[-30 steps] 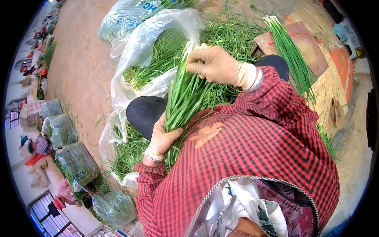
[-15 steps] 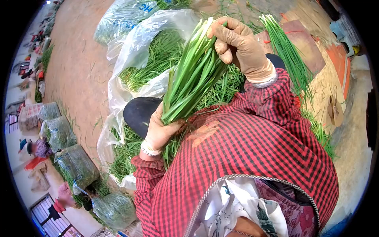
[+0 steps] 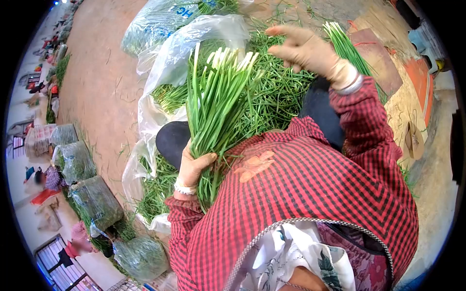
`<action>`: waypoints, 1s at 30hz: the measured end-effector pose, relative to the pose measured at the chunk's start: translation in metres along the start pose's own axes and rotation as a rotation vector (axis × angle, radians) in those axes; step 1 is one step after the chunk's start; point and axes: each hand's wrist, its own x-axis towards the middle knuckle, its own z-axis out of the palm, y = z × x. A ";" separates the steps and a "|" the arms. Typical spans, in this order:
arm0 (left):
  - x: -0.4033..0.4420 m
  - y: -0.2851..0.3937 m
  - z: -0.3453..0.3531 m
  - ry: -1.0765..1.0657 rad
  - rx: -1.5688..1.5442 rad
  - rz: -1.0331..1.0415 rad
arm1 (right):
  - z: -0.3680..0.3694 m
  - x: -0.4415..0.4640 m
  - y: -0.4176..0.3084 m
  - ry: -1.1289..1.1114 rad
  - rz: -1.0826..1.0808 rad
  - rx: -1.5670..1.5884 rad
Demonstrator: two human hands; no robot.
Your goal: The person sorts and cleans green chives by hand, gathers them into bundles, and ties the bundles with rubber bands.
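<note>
Reddish floor (image 3: 97, 72), plastic-wrapped bales (image 3: 98, 200); left hand (image 3: 192, 166) gripping green stalks (image 3: 215, 106) (right hand (image 3: 310, 52) loosely spread).

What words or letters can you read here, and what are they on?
"HC": blue letters, tilted, on the clear plastic bag at the top.
More blue print on that bag: too blurred to read.
Any print on the wrapped bundles at left: too small to read.

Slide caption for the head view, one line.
Left hand grips a bunch of pale-ended green stalks; right hand hovers open, clear of it.
</note>
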 end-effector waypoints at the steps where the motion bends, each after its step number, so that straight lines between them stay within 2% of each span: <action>1: 0.000 0.001 0.004 -0.009 -0.010 0.034 | 0.011 -0.002 -0.008 -0.086 0.019 -0.053; 4: -0.001 -0.002 0.003 0.004 0.038 0.030 | 0.035 0.015 0.004 -0.082 -0.362 -0.604; 5: -0.001 -0.004 0.001 -0.027 0.060 0.060 | 0.038 0.017 0.003 -0.074 -0.363 -0.598; 7: -0.005 0.003 0.013 0.027 0.065 0.082 | 0.044 0.019 -0.004 -0.117 -0.223 -0.860; 8: -0.006 0.003 0.014 0.033 0.073 0.083 | 0.047 0.018 -0.005 -0.116 -0.223 -0.860; 10: -0.006 0.001 0.016 0.054 0.054 0.086 | 0.053 0.012 -0.006 0.069 -0.363 -0.976; 12: -0.006 0.001 0.015 0.073 0.030 0.087 | 0.055 0.009 -0.003 0.065 -0.433 -0.997; 14: -0.005 0.005 0.010 -0.011 0.022 -0.037 | 0.058 0.014 0.016 0.178 -0.728 -0.731; 15: -0.004 0.002 0.011 -0.028 0.002 -0.013 | 0.058 0.019 0.019 0.173 -0.758 -0.633; 16: -0.004 0.003 0.013 -0.031 0.003 -0.015 | 0.057 0.020 0.023 0.176 -0.755 -0.634; 18: -0.004 0.005 0.016 -0.071 -0.080 -0.039 | 0.054 0.020 0.026 -0.042 -0.488 -0.476; 20: 0.000 0.001 0.012 -0.099 -0.060 -0.046 | 0.054 0.022 0.035 -0.021 -0.550 -0.519; 23: 0.000 0.000 0.021 -0.091 0.038 -0.041 | 0.058 0.013 0.027 -0.102 -0.459 -0.576; 24: 0.001 -0.001 0.017 -0.131 0.048 -0.124 | 0.063 0.007 0.025 -0.086 -0.501 -0.604; 27: 0.005 -0.008 0.025 -0.147 0.013 -0.057 | 0.068 0.007 0.037 -0.062 -0.434 -0.616; 29: 0.005 -0.006 0.026 -0.150 0.014 -0.079 | 0.061 0.011 0.041 -0.068 -0.165 -0.707; 30: 0.005 -0.006 0.026 -0.154 0.017 -0.101 | 0.061 0.008 0.041 -0.069 -0.160 -0.706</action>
